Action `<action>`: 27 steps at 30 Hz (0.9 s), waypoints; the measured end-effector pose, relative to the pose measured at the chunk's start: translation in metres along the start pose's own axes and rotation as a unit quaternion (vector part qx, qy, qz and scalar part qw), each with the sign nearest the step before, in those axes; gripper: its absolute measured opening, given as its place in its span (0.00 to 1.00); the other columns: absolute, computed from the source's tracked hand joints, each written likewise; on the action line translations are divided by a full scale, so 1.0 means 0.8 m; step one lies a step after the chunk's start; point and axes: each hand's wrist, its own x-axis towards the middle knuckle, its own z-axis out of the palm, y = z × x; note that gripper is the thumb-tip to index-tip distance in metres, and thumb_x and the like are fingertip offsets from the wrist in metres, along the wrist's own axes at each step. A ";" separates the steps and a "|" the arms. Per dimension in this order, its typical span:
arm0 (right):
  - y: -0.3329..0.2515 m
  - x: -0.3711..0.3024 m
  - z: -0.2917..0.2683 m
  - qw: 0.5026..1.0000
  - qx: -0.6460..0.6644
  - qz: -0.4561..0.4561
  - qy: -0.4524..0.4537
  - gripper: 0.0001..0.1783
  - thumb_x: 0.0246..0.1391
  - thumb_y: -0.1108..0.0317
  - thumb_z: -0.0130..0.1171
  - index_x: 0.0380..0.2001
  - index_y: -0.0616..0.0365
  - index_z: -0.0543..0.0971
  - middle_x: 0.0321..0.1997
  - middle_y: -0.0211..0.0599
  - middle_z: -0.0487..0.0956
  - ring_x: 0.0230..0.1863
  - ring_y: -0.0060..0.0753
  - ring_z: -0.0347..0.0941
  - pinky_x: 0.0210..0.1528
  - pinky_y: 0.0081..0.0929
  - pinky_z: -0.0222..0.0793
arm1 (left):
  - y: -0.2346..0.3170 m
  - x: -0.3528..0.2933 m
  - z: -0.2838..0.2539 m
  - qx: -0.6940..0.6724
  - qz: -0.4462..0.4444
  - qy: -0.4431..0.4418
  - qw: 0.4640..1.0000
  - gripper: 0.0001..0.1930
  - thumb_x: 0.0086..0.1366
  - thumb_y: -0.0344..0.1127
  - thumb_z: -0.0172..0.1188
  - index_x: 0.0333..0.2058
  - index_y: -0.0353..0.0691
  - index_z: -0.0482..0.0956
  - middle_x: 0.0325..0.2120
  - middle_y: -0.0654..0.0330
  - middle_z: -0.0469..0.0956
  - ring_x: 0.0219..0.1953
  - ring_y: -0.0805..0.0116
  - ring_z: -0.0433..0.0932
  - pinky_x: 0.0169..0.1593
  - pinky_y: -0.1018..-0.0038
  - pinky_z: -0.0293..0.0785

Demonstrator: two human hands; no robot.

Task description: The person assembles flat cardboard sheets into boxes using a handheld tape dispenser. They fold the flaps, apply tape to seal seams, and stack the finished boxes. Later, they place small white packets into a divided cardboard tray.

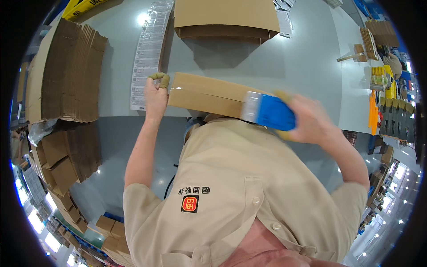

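A long, narrow cardboard box (pixel 202 95) lies across the near edge of the table in front of me. My left hand (pixel 156 95) is beside its left end, fingers curled, with yellowish covers on the fingertips. What those fingers hold, if anything, is hidden. In my right hand (pixel 311 118), smeared by motion, is a blue tape dispenser (pixel 275 112) with a pale, see-through front part. It sits over the right part of the box, covering that end. Just beyond my left hand runs a long strip of printed labels under clear film (pixel 149 49).
Flattened cartons (pixel 73 71) stand stacked at the left table edge. An open cardboard box (pixel 227 20) sits at the far middle, with printed papers (pixel 284 22) beside it. Brushes (pixel 396 109) and yellow packets (pixel 378 78) line the right. More cartons (pixel 60 160) are below left.
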 end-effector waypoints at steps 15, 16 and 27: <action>0.118 0.003 0.079 0.962 -0.035 0.183 -0.201 0.34 0.33 0.58 0.71 0.48 0.58 0.81 0.42 0.51 0.83 0.42 0.53 0.80 0.43 0.43 0.76 | -0.051 0.056 -0.071 0.148 -0.048 -0.109 0.982 0.29 0.64 0.29 0.56 0.64 0.32 0.62 0.36 0.51 0.81 0.34 0.61 0.78 0.41 0.66 0.74; 0.112 0.032 0.073 0.947 -0.044 0.201 -0.247 0.32 0.34 0.57 0.71 0.46 0.58 0.81 0.41 0.51 0.83 0.40 0.54 0.80 0.42 0.43 0.76 | -0.057 0.064 -0.074 -0.013 -0.142 -0.084 0.986 0.33 0.63 0.28 0.57 0.67 0.32 0.59 0.40 0.49 0.80 0.37 0.58 0.79 0.45 0.64 0.74; 0.203 -0.058 0.207 0.522 0.759 0.297 0.250 0.16 0.60 0.53 0.60 0.41 0.52 0.74 0.25 0.26 0.72 0.23 0.18 0.69 0.24 0.18 0.67 | -0.030 -0.047 -0.047 0.250 0.163 -0.182 0.937 0.35 0.63 0.34 0.67 0.65 0.35 0.62 0.58 0.49 0.71 0.58 0.57 0.71 0.60 0.63 0.68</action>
